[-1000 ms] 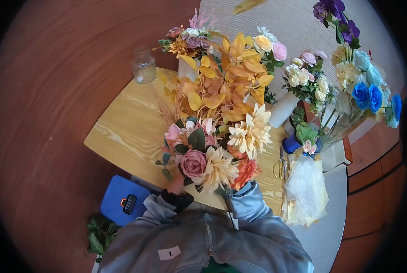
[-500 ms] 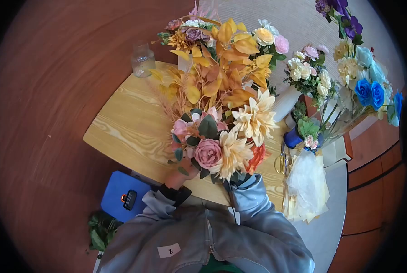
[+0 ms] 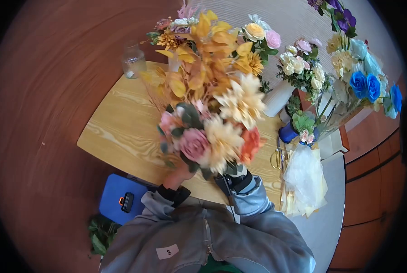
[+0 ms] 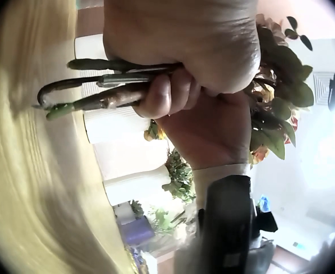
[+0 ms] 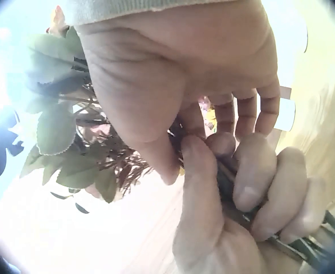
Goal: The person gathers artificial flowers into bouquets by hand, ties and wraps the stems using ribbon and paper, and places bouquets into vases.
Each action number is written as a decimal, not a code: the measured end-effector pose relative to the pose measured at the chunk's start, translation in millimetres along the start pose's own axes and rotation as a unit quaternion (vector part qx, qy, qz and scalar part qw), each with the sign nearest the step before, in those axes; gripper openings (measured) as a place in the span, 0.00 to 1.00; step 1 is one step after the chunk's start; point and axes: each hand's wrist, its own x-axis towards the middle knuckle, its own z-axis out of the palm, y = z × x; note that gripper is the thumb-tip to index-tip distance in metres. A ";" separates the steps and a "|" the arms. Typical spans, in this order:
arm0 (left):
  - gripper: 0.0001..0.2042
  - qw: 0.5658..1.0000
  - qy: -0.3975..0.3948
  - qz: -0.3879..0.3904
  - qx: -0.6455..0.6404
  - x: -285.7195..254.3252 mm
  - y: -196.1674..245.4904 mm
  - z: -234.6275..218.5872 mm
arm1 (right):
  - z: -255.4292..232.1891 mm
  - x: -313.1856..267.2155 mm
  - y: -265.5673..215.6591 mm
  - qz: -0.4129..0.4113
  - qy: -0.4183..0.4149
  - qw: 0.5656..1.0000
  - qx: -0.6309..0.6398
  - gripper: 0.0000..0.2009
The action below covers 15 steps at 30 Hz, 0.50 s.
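A large bouquet (image 3: 224, 141) of cream, pink and orange flowers with yellow-orange leaves stands over the table's near part, slightly blurred. My left hand (image 3: 180, 173) is at its base; in the left wrist view the left hand (image 4: 181, 40) grips the brown and green stems (image 4: 113, 97), whose cut ends point toward the tabletop. Closer to the blooms, the right hand (image 5: 179, 74) holds the stems between thumb and forefinger, its other fingers loosely bent. Leaves and flowers hide most of the right hand (image 3: 236, 171) from above.
Vases of flowers line the table's (image 3: 117, 127) far and right sides. Scissors (image 3: 276, 157) and white wrapping sheets (image 3: 306, 182) lie at the right, near a blue pot (image 3: 288, 133). A glass jar (image 3: 134, 61) is at the far left corner. A blue box (image 3: 114, 200) sits below.
The bouquet first shifts right and away from the body, then back left and a little farther away. Both hands move with it, and more of the right wrist shows.
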 end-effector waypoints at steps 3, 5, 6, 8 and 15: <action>0.14 0.875 -0.090 -0.122 -0.459 1.0 -0.7 7.8 | -3.1 2.0 -2.8 -0.005 0.006 1.000 -0.020 0.15; 0.15 0.669 -0.139 -0.195 -0.704 3.6 -2.0 8.6 | 15.0 21.0 2.8 -0.012 0.011 0.999 -0.030 0.15; 0.17 0.537 -0.156 -0.224 -0.798 5.0 -2.6 6.8 | 13.4 17.7 1.5 -0.017 0.014 0.999 -0.034 0.15; 0.11 0.515 -0.191 -0.207 -0.810 7.4 -6.7 5.3 | 18.4 25.0 7.8 -0.026 0.018 0.999 -0.040 0.15; 0.14 0.542 -0.169 -0.220 -0.794 6.0 -3.6 2.7 | 30.8 23.8 8.2 0.147 0.035 0.928 0.342 0.17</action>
